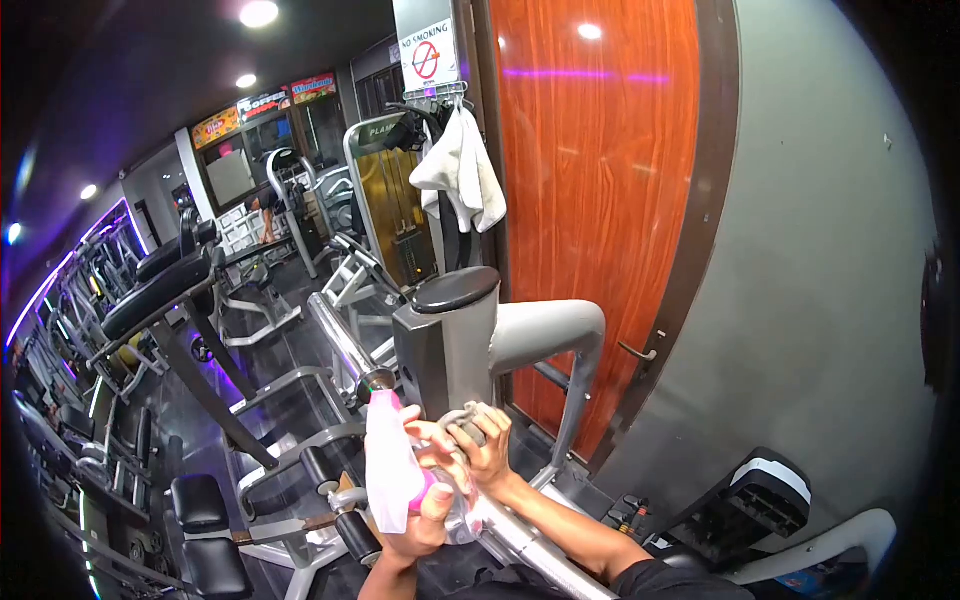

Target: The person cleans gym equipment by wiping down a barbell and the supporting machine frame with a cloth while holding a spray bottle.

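1 spray bottle (pixel 390 470), 1 greyish cloth (pixel 464 420), 1 orange door (pixel 590 180).

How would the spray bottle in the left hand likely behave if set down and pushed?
The spray bottle would probably hold its shape, since its pale head has smooth, crisp edges like moulded plastic. Its clear body looks shiny, so it may be slippery. It might tip when nudged, as the head looks bulky beside the visible body.
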The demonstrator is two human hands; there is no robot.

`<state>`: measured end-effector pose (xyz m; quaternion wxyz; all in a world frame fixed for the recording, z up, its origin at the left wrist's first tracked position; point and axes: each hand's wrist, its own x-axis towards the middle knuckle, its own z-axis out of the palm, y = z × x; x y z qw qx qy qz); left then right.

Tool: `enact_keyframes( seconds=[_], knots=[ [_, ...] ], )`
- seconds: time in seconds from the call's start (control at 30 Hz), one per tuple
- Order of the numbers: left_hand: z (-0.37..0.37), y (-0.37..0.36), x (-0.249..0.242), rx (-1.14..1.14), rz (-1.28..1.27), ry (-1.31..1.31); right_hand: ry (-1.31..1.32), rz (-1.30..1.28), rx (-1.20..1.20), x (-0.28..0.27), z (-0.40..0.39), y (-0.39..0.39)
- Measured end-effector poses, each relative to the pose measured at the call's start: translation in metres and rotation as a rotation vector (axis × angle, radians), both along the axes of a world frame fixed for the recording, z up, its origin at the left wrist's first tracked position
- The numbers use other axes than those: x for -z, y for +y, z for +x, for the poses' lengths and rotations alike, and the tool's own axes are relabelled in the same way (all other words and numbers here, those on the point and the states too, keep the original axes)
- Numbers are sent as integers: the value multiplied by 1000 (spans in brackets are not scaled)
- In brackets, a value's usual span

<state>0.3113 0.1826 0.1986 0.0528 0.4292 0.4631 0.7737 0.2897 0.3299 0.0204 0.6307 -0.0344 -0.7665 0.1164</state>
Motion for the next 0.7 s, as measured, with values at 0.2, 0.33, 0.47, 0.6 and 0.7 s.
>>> enact_keyframes(
  seconds=[0.2, 0.33, 0.47, 0.6, 0.7],
  knots=[
    [-1, 6, -3, 157, 35, -18, 124, 27, 105, -130, -12, 29],
    [-2, 9, -5, 195, 22, -12, 246, -105, 0, -186, -15, 40],
    [-1, 8, -7, 238, 43, -38, 209, -109, -24, -108, -15, 24],
    [-7, 7, 1, 231, 30, -21, 37, -145, -100, -29, -4, -11],
    [-3, 9, -3, 279, 40, -68, 40, -140, -91, -54, -3, 7]
  ],
)
